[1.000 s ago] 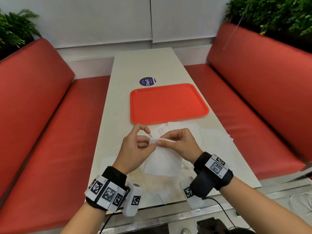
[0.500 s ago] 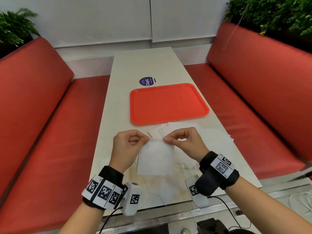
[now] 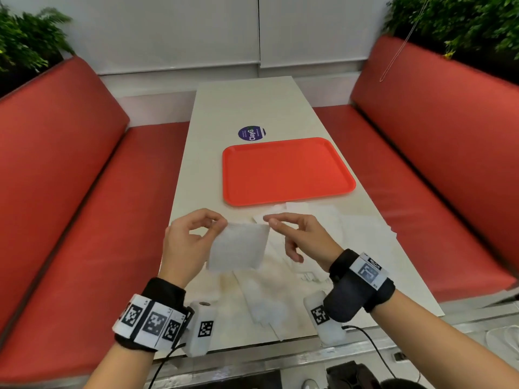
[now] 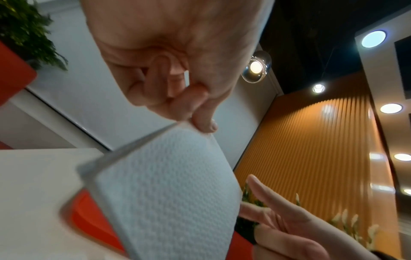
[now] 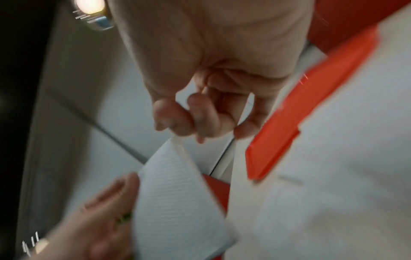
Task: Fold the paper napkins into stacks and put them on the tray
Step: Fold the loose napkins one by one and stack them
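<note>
A folded white paper napkin [image 3: 238,248] hangs above the table's near end. My left hand [image 3: 222,223] pinches its top left corner between thumb and forefinger [image 4: 203,121]. My right hand [image 3: 280,238] hovers at the top right corner with its fingers [image 4: 262,191] stretched out and the thumb dropped away. Whether a fingertip still touches the paper I cannot tell. The orange tray [image 3: 286,169] lies beyond both hands with nothing on it. Several loose unfolded napkins [image 3: 323,220] are spread on the table below and to the right of the hands.
The long white table [image 3: 244,108] carries a round purple sticker [image 3: 252,133] behind the tray. Red benches [image 3: 70,178] run along both sides, with plants behind their backs. More crumpled napkin paper [image 3: 264,307] lies near the table's front edge.
The napkin went from a narrow bunch between both hands to a flat hanging square. The hands moved apart, and the right hand has now released its pinch on the right corner.
</note>
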Tool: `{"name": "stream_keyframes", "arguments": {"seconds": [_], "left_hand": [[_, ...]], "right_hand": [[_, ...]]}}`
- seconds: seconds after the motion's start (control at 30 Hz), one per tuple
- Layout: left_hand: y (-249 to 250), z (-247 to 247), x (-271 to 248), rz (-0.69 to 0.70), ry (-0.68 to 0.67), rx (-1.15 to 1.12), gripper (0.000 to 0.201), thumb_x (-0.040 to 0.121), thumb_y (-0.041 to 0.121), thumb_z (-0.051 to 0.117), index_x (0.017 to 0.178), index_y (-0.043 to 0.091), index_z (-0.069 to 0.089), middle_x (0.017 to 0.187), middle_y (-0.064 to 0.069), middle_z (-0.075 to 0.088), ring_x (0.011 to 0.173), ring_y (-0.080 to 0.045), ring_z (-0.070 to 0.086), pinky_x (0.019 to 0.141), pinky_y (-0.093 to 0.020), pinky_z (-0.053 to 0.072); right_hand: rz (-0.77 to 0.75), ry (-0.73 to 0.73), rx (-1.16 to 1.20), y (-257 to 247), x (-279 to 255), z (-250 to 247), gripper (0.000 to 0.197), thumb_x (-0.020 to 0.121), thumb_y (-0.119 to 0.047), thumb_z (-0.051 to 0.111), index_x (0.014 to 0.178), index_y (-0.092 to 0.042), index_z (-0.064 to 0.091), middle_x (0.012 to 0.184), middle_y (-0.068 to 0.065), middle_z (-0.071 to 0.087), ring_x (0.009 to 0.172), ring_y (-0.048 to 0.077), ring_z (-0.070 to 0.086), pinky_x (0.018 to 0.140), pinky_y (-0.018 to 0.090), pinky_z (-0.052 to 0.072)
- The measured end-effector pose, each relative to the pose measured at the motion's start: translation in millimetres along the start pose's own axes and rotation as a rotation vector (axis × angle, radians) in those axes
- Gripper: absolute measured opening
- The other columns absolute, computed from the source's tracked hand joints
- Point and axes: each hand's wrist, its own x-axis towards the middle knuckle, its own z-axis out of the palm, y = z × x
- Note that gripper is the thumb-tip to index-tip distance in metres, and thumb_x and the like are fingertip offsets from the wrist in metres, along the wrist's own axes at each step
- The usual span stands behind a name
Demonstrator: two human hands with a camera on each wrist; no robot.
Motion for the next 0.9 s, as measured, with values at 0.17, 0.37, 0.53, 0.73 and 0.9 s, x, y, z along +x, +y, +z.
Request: {"name": "stream_keyframes", "arguments": {"seconds": [0.17, 0.37, 0.53, 0.73, 0.9], "left_hand": [[-3, -23, -3, -0.079, -0.026, -0.211, 0.005, 0.083, 0.011, 0.074, 0.079, 0.010, 0.072, 0.079, -0.009, 0.072, 0.057, -0.031, 0.071, 0.052, -0.028, 0.056], [-28, -44, -16, -0.129, 0.069, -0.259, 0.019, 0.074, 0.019, 0.079, 0.083, 0.004, 0.071, 0.073, -0.010, 0.074, 0.068, -0.019, 0.070, 0.070, -0.022, 0.055], [-77, -55, -31, -0.310, 0.066, -0.116, 0.031, 0.069, 0.000, 0.084, 0.091, 0.011, 0.065, 0.096, 0.000, 0.066, 0.062, -0.007, 0.061, 0.066, -0.017, 0.052], [-110, -51, -31, -0.287, 0.015, 0.159, 0.025, 0.067, 0.004, 0.086, 0.079, 0.020, 0.072, 0.100, 0.002, 0.062, 0.071, -0.011, 0.063, 0.062, -0.005, 0.043], [-130, -43, -27, -0.315, -0.102, 0.280, 0.025, 0.068, 0.002, 0.085, 0.078, 0.021, 0.074, 0.096, -0.003, 0.058, 0.068, -0.014, 0.059, 0.062, -0.005, 0.042]], "right_hand": [[0.083, -0.153, 0.253, -10, 12, 30, 0.043, 0.099, -0.043, 0.046, 0.120, -0.011, 0.065, 0.084, 0.024, 0.073, 0.064, 0.031, 0.070, 0.077, 0.028, 0.056], [-0.024, -0.078, 0.122, 8, 41, 69, 0.013, 0.087, -0.016, 0.072, 0.091, -0.005, 0.076, 0.085, 0.003, 0.075, 0.071, 0.019, 0.067, 0.073, 0.032, 0.051], [-0.032, -0.186, -0.075, 39, 53, 102, 0.012, 0.075, -0.008, 0.082, 0.083, -0.014, 0.075, 0.054, 0.005, 0.062, 0.050, 0.012, 0.060, 0.055, 0.017, 0.043], [0.029, -0.241, -0.283, 63, 55, 129, 0.026, 0.069, -0.005, 0.082, 0.089, -0.017, 0.071, 0.062, 0.006, 0.063, 0.050, 0.013, 0.064, 0.060, 0.019, 0.050], [0.166, -0.219, -0.349, 75, 60, 141, 0.043, 0.070, -0.002, 0.078, 0.106, -0.019, 0.064, 0.069, 0.008, 0.059, 0.047, 0.016, 0.061, 0.053, 0.030, 0.056]]}}
